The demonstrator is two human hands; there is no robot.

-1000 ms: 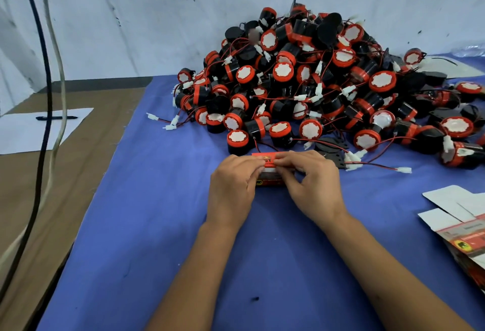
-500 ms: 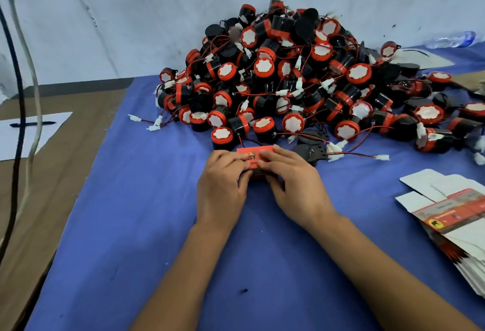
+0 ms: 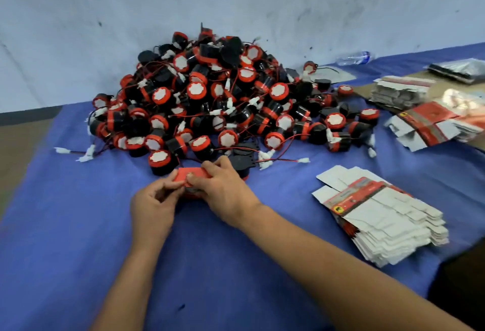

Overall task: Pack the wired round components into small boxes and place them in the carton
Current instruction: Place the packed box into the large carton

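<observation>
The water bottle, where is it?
In the head view, the water bottle lies on its side at the far right, against the wall, behind the pile of round components.

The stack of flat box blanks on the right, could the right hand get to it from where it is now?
Probably yes. The stack of flat box blanks lies on bare blue cloth with nothing between it and the right hand. That hand, with the left hand, grips the small red box, so it must let go first.
</observation>
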